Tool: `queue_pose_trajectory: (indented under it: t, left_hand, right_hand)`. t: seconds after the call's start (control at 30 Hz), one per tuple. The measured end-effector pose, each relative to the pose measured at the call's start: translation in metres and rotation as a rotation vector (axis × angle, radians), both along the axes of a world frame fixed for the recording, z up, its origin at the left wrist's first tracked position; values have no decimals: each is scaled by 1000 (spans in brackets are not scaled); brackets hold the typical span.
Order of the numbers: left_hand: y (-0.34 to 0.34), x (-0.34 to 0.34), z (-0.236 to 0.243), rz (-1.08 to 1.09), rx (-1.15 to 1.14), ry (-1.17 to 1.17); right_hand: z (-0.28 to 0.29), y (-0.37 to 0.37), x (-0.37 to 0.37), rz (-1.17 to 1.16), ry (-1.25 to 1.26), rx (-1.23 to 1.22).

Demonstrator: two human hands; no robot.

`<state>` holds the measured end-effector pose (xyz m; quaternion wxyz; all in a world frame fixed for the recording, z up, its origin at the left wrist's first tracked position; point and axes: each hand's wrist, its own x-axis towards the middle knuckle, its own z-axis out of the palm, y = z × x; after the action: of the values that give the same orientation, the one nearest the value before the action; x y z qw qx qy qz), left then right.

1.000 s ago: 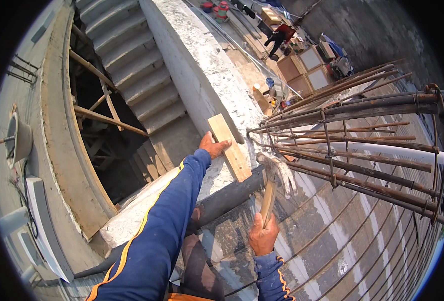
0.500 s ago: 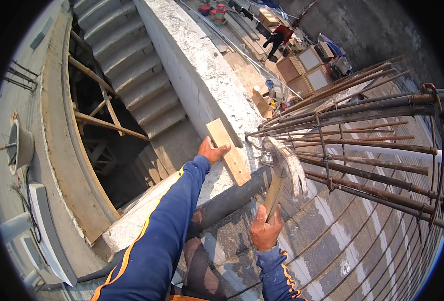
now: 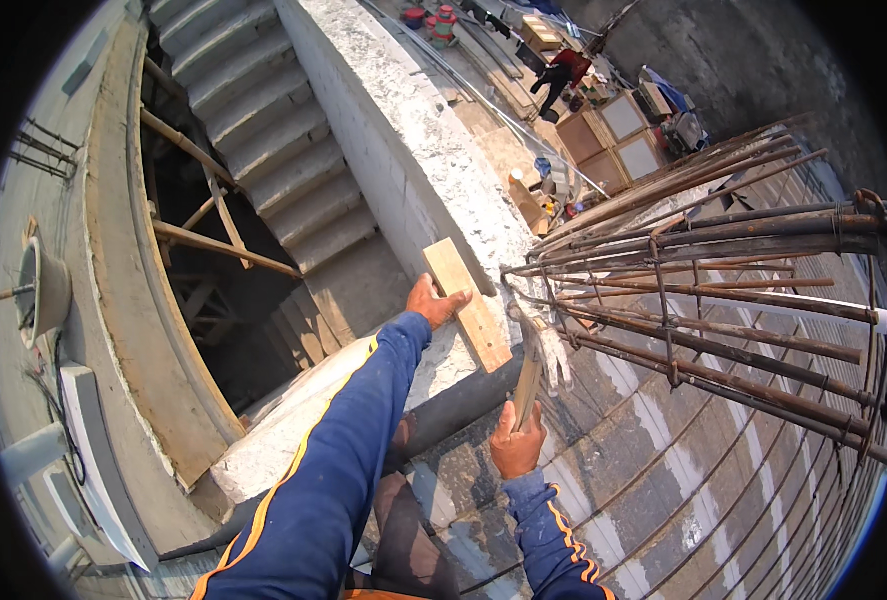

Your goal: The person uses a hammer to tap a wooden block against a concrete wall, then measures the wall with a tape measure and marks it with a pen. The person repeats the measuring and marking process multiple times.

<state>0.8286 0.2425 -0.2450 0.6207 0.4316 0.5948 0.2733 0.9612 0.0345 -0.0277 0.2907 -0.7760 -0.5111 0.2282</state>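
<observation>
One wooden block (image 3: pixel 475 322) was held in your left hand (image 3: pixel 433 303); your right hand (image 3: pixel 518 443) gripped one hammer (image 3: pixel 528 383), its lower end hidden.

Toward the upper left, pale concrete stairs (image 3: pixel 273 130) beside a dark opening (image 3: pixel 208 360) crossed by wooden poles (image 3: pixel 228 250). Farther left, a curved concrete rim (image 3: pixel 123 260) and a grey bucket (image 3: pixel 53 300). On the right, a rusty rebar cage (image 3: pixel 783 232) in front of a white-streaked deck (image 3: pixel 623 440). Beyond, wood-framed panels (image 3: pixel 621 117) near dark-and-red cloth (image 3: pixel 561 75); toward the top edge, a red-and-green container (image 3: pixel 442 27).
</observation>
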Motion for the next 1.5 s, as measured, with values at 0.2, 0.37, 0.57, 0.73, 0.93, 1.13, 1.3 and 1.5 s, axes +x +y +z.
queue_pose_trajectory:
  t: [0.2, 0.37, 0.57, 0.73, 0.93, 1.13, 1.3, 1.5]
  left_hand:
    - [10, -2, 27, -39, -145, -42]
    - [-11, -2, 79, -71, 169, 402]
    - [7, -2, 128, -1283, 876, 739]
    - [18, 18, 105, -1313, 1103, 706]
    - [13, 13, 99, -1252, 1227, 641]
    - [5, 17, 88, -1197, 1310, 758]
    - [2, 21, 78, -1109, 1239, 714]
    - [-89, 2, 112, -677, 772, 301]
  right_hand:
    - [-1, -33, 7, -101, -28, -362]
    - [10, -85, -2, -105, -2, -208]
    - [11, -161, -28, -236, 107, -368]
    - [-2, -194, -31, -187, 58, -351]
    - [4, -197, -23, -244, 184, -410]
    - [14, -196, -23, -218, 136, -339]
    - [20, -196, -21, -239, 155, -455]
    - [26, -181, -29, -75, 149, -424]
